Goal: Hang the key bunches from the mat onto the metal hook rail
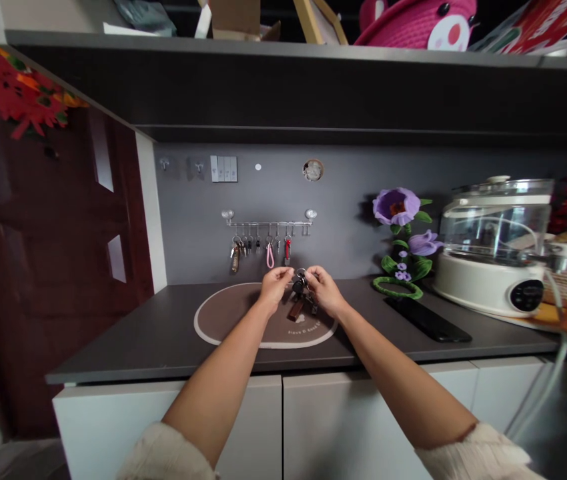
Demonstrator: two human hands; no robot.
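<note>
One dark red door (71, 200) stands at far left, red flowers (26, 97) near its top. Next, on the grey wall (188, 207), a metal hook rail (269, 223) carries several sets of keys (235, 257). Below it, on the counter (138, 327), lies a brown oval mat (233, 310). The left hand (276, 285) pinches one side of a key ring (301, 272), thumb against fingertips. The ring's bunch, with a brown fob (295, 309), is over the mat, between the hands; whether the fob touches it, I cannot tell. The right hand (324, 289) pinches the ring's other side. Further right come purple flowers (397, 205), a black phone (428, 320) and a white appliance (488, 283).
</note>
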